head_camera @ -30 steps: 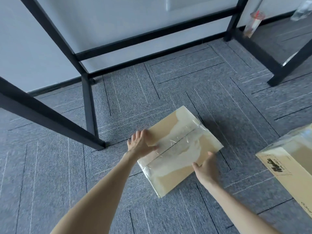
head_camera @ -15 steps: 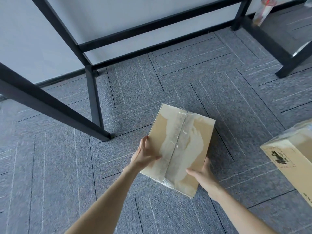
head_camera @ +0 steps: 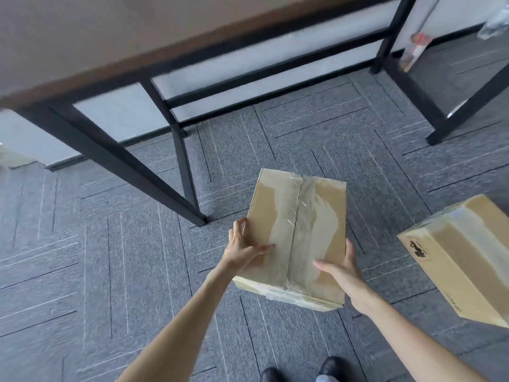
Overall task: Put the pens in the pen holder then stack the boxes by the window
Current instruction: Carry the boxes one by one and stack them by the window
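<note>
Fingers (head_camera: 242, 230) of both hands apparently clasp the taped box (head_camera: 297, 232).

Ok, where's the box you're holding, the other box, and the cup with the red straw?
Taped brown cardboard box (head_camera: 297, 232), head view, top seam.
Second brown cardboard box (head_camera: 465, 260), head view, top face.
Clear plastic cup (head_camera: 414, 52), head view, blurred body.

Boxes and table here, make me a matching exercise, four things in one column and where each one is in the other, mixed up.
Things:
1. taped box
2. second box
3. table leg
4. shoes

Places:
A. bottom edge of the view
B. between both hands
C. right edge, on the carpet
D. left of the held box

Pairs: 1-B, 2-C, 3-D, 4-A
</note>
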